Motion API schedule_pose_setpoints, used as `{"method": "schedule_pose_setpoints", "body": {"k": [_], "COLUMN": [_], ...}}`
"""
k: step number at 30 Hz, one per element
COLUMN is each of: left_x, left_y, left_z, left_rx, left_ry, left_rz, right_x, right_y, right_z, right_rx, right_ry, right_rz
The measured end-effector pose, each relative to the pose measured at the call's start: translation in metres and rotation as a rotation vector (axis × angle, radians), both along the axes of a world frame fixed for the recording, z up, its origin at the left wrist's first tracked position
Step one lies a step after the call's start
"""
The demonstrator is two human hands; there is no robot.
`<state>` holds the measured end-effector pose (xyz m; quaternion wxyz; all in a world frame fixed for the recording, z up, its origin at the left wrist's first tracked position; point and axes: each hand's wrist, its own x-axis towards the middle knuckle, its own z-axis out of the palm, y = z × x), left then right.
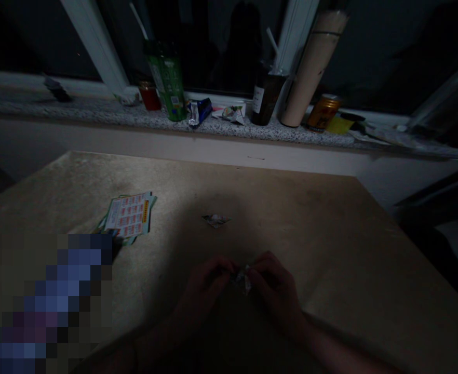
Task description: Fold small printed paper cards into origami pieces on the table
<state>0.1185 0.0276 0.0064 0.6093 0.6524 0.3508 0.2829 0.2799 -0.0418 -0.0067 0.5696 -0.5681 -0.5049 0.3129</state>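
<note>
Between my two hands, low over the table, is a small piece of folded printed paper (244, 280). The fingers of my left hand (209, 280) pinch its left side. My right hand (273, 280) closes thumb and fingers on its right side. Dim light hides its exact shape and how the fingertips meet it. Beyond my hands a second folded paper piece (216, 221), flat and pointed at both ends, lies on the table. To the left rests a stack of printed cards or sheets (130, 215) with rows of red boxes.
The wooden table (330, 234) ends at a wall under a granite sill (221, 124). On the sill stand a green cup (169, 85), a dark cup with a straw (266, 98), a tall beige flask (310, 67) and a gold can (324, 112). A pixelated patch covers the lower left.
</note>
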Motion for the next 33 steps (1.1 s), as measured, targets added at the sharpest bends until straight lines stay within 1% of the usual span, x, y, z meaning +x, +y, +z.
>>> {"method": "schedule_pose_setpoints", "body": {"k": [5,9,12,15,18,23,29,33], "left_x": [-0.001,-0.002,-0.002,0.000,0.002,0.005,0.004,0.003], "left_y": [-0.001,-0.003,-0.005,-0.007,-0.007,-0.006,-0.006,-0.005], "left_z": [-0.006,-0.001,0.004,0.004,0.001,0.004,0.005,0.005], "left_rx": [0.063,0.111,0.037,-0.042,-0.058,-0.170,-0.193,-0.138], "left_ry": [0.106,0.176,0.135,0.087,0.125,0.076,0.027,0.072], "left_rz": [-0.014,0.024,0.051,0.067,0.134,0.207,0.260,0.301], "right_x": [0.001,0.000,-0.001,-0.002,-0.003,-0.004,-0.005,-0.005], "right_y": [0.001,0.002,0.001,-0.001,-0.002,-0.002,-0.003,-0.004], "right_z": [-0.001,0.000,-0.001,-0.002,-0.004,-0.005,-0.003,-0.003], "right_rx": [0.012,0.018,0.017,0.024,0.026,0.006,0.014,-0.016], "right_ry": [-0.015,-0.020,-0.020,-0.007,0.019,0.081,0.164,0.175], "right_rz": [-0.018,-0.035,-0.035,-0.047,-0.060,-0.032,-0.014,-0.034]}}
